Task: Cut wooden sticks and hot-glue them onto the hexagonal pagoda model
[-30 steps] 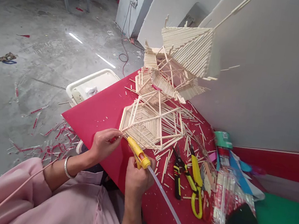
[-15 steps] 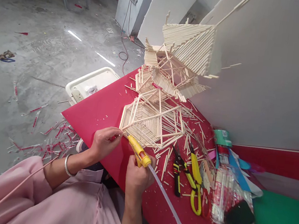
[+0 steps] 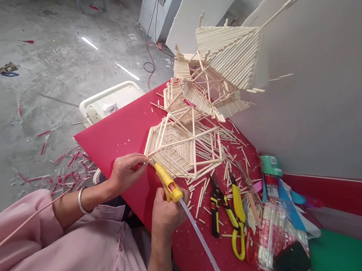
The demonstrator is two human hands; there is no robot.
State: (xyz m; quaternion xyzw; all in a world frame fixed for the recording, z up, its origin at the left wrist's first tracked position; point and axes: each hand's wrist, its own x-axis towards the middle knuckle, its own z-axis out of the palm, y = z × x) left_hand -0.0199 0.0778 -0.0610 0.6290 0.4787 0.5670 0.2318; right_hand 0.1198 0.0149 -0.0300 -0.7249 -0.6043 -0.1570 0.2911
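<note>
Grey concrete floor (image 3: 60, 60) filled the left of the view, littered with red-and-clear wrappers (image 3: 72, 165), while big pale boards (image 3: 321, 92) leaned behind the red counter (image 3: 116, 135). Smack on that counter, right in front of the person, sat a many-sided stick frame (image 3: 194, 136), with sticks laid in a spiral pattern across its base. Behind it rose a taller stick model (image 3: 235, 55) with slatted, roof-like panels.

Now the hands. Right hand (image 3: 168, 210) was wrapped around a yellow glue gun (image 3: 167, 183), fingers curled round the handle, nozzle just beside the near left corner of the frame. A long translucent glue stick (image 3: 205, 246) poked out of the gun's back end. Left hand (image 3: 126, 175) (the one with the silvery bangle (image 3: 82, 202) on the wrist) had thumb and fingertips drawn close together at that same corner; I couldn't tell if a stick was pinched in there, way too small to see.

Over to the right it got messy: loose sticks (image 3: 234, 138) all over, black-and-yellow cutters (image 3: 214, 218) lying with their handles spread, yellow-handled scissors (image 3: 241, 247) near them, then plastic packs (image 3: 267, 242) with a black item (image 3: 292, 263) on top, right beside a green surface (image 3: 344, 270).
</note>
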